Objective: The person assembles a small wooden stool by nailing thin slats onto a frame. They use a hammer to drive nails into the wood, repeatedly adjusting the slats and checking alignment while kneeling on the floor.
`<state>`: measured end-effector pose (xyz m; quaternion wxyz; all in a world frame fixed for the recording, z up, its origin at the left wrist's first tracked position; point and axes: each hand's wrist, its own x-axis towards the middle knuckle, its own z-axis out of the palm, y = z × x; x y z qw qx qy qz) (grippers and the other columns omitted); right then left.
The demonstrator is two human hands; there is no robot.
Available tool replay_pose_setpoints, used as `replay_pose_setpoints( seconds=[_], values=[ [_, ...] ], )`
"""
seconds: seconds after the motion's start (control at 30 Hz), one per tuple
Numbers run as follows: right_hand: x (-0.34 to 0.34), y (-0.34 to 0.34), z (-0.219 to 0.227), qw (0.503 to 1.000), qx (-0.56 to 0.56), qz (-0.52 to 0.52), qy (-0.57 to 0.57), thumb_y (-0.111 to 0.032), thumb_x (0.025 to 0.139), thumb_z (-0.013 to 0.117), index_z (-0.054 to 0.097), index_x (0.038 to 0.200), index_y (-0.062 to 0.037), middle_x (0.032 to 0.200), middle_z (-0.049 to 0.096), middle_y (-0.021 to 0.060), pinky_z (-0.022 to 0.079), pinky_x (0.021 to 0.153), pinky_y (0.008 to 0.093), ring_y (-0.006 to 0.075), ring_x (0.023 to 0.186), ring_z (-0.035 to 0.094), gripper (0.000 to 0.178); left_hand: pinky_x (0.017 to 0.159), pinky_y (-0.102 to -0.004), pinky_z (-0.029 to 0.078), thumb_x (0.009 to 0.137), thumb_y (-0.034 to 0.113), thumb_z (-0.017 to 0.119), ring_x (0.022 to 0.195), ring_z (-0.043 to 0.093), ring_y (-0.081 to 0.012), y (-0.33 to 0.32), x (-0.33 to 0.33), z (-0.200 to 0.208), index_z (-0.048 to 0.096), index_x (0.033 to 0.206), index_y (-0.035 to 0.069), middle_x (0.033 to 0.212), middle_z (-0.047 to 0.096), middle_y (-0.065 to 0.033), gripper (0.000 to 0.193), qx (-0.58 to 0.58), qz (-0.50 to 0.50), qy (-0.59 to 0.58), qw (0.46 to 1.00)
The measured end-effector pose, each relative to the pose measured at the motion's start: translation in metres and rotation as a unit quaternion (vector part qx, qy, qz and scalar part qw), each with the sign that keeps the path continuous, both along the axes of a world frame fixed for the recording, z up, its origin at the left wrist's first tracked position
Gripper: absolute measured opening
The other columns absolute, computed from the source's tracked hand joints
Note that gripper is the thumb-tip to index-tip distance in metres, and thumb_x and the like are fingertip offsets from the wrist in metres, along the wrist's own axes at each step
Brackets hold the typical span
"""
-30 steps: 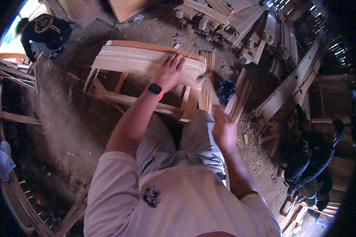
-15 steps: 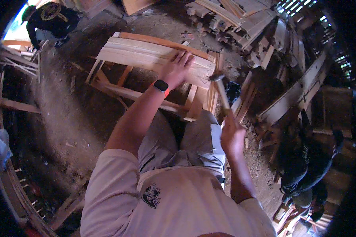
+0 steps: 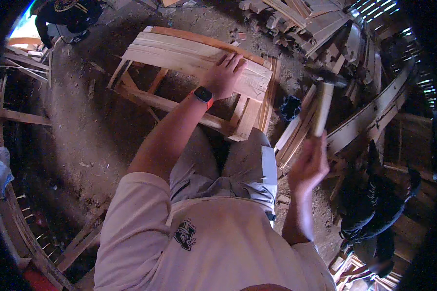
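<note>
my left hand (image 3: pixel 223 77) lies on the pale boards (image 3: pixel 175 56) across the top of the wooden frame (image 3: pixel 155 100), its fingers stretched out and gripping nothing. a reddish-brown strip (image 3: pixel 194 38) runs along the boards' far edge. my right hand (image 3: pixel 308 162) is closed round the light wooden handle of the hammer (image 3: pixel 324 106), which i hold up to the right of the frame, its blurred dark head apart from the boards. the frame stands before my knees, and i wear a watch (image 3: pixel 203 93) on my left wrist.
</note>
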<state>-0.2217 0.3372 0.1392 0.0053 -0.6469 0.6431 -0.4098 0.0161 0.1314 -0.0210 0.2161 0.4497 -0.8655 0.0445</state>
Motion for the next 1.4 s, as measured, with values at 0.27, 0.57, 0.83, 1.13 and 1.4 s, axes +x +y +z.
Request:
replay_pose_setpoints(
  seconds=[0.27, 0.57, 0.83, 1.13, 1.4],
  values=[
    [-0.007, -0.009, -0.045, 0.952, 0.290, 0.032, 0.093, -0.001, 0.097, 0.056, 0.063, 0.127, 0.0022, 0.094, 0.071, 0.0257, 0.059, 0.073, 0.0477, 0.0432, 0.087, 0.072, 0.031, 0.122, -0.0493, 0.032, 0.082, 0.009, 0.061, 0.147, 0.037, -0.0386, -0.005, 0.001, -0.004, 0.044, 0.152, 0.005, 0.157, 0.041, -0.0201, 0.072, -0.039, 0.000, -0.017, 0.999],
    [-0.027, 0.002, -0.064, 0.998, 0.020, 0.005, 0.059, -0.004, 0.100, 0.056, 0.055, 0.140, 0.0026, 0.091, 0.071, 0.0208, 0.056, 0.069, 0.0428, 0.0317, 0.075, 0.068, 0.040, 0.121, -0.0485, 0.032, 0.091, 0.014, 0.056, 0.145, 0.040, -0.0367, -0.003, 0.001, 0.003, 0.046, 0.149, 0.002, 0.153, 0.045, -0.0196, 0.061, -0.038, -0.002, -0.027, 0.999],
    [0.000, -0.002, -0.009, 1.000, -0.005, 0.004, 0.008, -0.004, 0.100, 0.055, 0.058, 0.137, 0.0050, 0.096, 0.071, 0.0251, 0.054, 0.065, 0.0357, 0.0203, 0.075, 0.068, 0.038, 0.120, -0.0478, 0.035, 0.088, 0.014, 0.059, 0.142, 0.043, -0.0368, -0.001, 0.004, 0.001, 0.048, 0.147, 0.002, 0.153, 0.046, -0.0197, 0.061, -0.033, -0.004, -0.004, 0.999],
    [-0.014, -0.008, -0.029, 0.990, 0.077, 0.051, 0.106, -0.001, 0.098, 0.057, 0.057, 0.139, 0.0043, 0.109, 0.071, 0.0293, 0.058, 0.077, 0.0458, 0.0397, 0.098, 0.074, 0.041, 0.120, -0.0478, 0.035, 0.090, 0.015, 0.057, 0.142, 0.043, -0.0375, -0.013, 0.004, -0.011, 0.045, 0.150, 0.004, 0.154, 0.045, -0.0197, 0.062, -0.051, 0.011, -0.022, 0.998],
    [-0.015, -0.012, -0.062, 0.962, 0.247, 0.060, 0.095, -0.008, 0.098, 0.059, 0.060, 0.136, 0.0001, 0.103, 0.071, 0.0300, 0.058, 0.078, 0.0481, 0.0453, 0.093, 0.071, 0.038, 0.121, -0.0497, 0.034, 0.082, 0.012, 0.063, 0.148, 0.036, -0.0401, -0.011, -0.001, -0.007, 0.040, 0.154, 0.004, 0.158, 0.039, -0.0189, 0.076, -0.029, -0.005, -0.019, 0.999]
  ],
)
